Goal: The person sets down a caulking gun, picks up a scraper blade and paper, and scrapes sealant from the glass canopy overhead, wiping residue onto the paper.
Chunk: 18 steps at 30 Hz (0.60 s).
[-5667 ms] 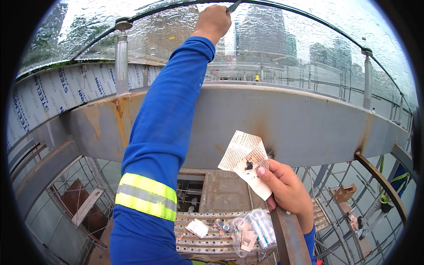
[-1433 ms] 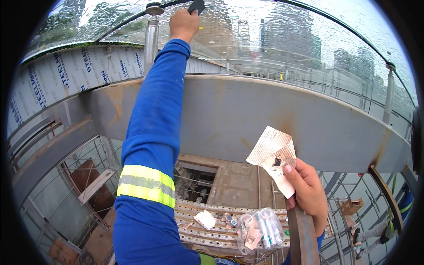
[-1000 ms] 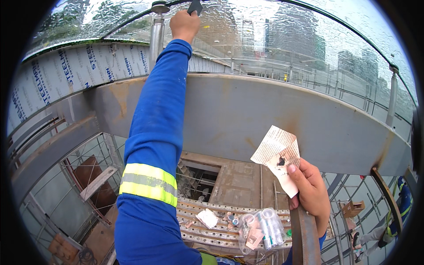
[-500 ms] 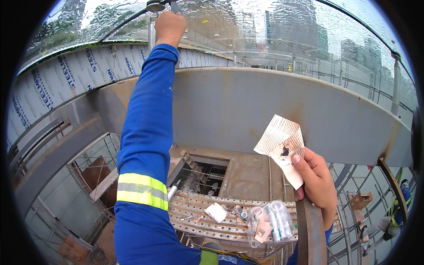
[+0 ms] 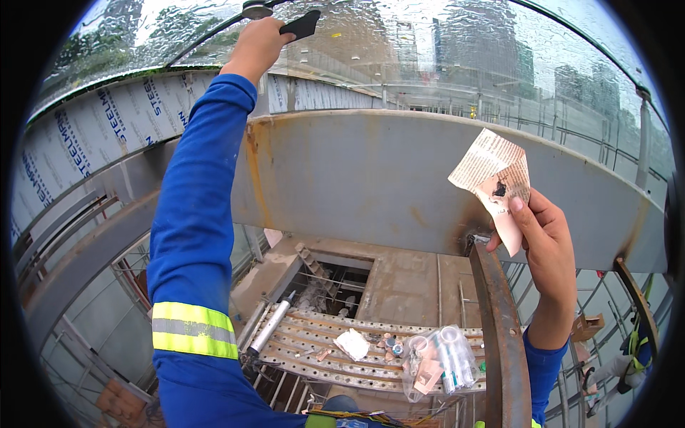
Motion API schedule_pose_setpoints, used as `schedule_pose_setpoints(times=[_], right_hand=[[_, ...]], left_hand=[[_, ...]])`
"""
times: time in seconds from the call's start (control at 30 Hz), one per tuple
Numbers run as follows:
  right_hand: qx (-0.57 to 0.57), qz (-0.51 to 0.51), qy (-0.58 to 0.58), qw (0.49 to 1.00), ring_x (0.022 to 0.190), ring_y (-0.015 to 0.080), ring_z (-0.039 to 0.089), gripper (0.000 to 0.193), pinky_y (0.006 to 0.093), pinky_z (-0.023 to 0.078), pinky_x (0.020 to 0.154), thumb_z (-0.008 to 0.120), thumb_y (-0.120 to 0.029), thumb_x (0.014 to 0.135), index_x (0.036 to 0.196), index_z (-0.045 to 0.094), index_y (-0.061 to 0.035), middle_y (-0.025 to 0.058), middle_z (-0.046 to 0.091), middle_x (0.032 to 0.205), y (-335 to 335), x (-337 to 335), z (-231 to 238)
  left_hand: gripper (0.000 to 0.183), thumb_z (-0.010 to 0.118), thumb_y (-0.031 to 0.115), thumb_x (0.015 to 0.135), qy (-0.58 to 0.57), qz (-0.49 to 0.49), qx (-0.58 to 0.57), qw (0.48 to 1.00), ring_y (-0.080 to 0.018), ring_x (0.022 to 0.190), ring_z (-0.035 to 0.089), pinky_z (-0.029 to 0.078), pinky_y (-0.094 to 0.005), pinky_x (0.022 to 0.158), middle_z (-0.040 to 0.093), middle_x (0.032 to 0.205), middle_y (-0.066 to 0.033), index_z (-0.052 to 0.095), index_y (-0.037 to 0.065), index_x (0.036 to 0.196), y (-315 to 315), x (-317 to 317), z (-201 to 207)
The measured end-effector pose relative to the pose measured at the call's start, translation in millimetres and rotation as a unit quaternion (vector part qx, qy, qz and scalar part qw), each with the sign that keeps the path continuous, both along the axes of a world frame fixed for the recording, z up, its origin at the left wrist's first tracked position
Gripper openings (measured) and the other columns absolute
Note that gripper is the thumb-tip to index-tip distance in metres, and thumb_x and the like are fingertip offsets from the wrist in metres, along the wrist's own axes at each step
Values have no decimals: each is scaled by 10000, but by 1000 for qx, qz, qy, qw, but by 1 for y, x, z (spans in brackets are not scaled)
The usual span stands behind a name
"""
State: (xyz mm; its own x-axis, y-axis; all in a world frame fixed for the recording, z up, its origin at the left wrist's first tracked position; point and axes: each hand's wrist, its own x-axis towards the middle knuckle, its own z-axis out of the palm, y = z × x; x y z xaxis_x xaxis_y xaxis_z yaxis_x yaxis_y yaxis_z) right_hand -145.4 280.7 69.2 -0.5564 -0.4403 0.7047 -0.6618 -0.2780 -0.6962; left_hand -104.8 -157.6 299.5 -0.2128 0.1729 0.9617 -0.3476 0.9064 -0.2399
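Observation:
High up at the left, my left hand point(image 5: 255, 48) grips a flat black scraper point(image 5: 302, 26). It is held close to a round metal glass fitting point(image 5: 257, 10) under wet, streaked glass point(image 5: 342, 50). My right hand point(image 5: 548, 239) pinches a folded piece of printed paper point(image 5: 510, 167) between thumb and fingers. A dark smear marks the middle of the paper. The paper is in front of a grey steel beam point(image 5: 357, 171), above a rusty upright steel bar point(image 5: 496, 307).
Below is a perforated metal plank point(image 5: 314, 342) bearing a sealant gun point(image 5: 271, 324), a crumpled white wad point(image 5: 352, 344) and a clear plastic bag point(image 5: 442, 360) with tubes and tape. An opening point(image 5: 335, 278) gapes in the floor beyond. Another person point(image 5: 635, 349) stands lower right among scaffold tubes.
My left hand has turned and moved slightly left and down, bringing the black scraper into fuller view. My right hand has raised the paper up and to the right.

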Motion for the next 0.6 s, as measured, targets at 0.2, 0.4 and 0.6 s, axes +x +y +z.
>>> schedule_pose_setpoints(times=[0.2, 0.4, 0.6], right_hand=[[-53, -181, 120, 975, 700, 66, 581, 343, 220, 492, 621, 592, -250, 981, 1144, 634, 48, 54, 670, 877, -1, -53, 105], [4, -226, 17, 974, 851, 117, 579, 306, 254, 545, 768, 562, -185, 936, 1125, 622, 49, 80, 618, 986, -14, -115, 146], [55, -208, -13, 976, 749, 103, 518, 181, 252, 501, 727, 569, -190, 942, 934, 577, -10, 17, 556, 870, -22, -146, 135]], left_hand=[[356, 698, 376, 863, 22, -24, -9, 999, -358, 881, 680, 526, -450, 811, 703, 869, -180, 732, 50, 1000, 29, -9, 1], [350, 761, 286, 804, 11, -203, 8, 979, -330, 855, 702, 529, -434, 767, 703, 880, -230, 710, -12, 979, 115, -45, -17], [212, 718, 156, 848, -126, -285, 151, 938, -173, 612, 648, 527, -307, 586, 678, 704, -109, 701, -20, 966, 137, -50, -25]])
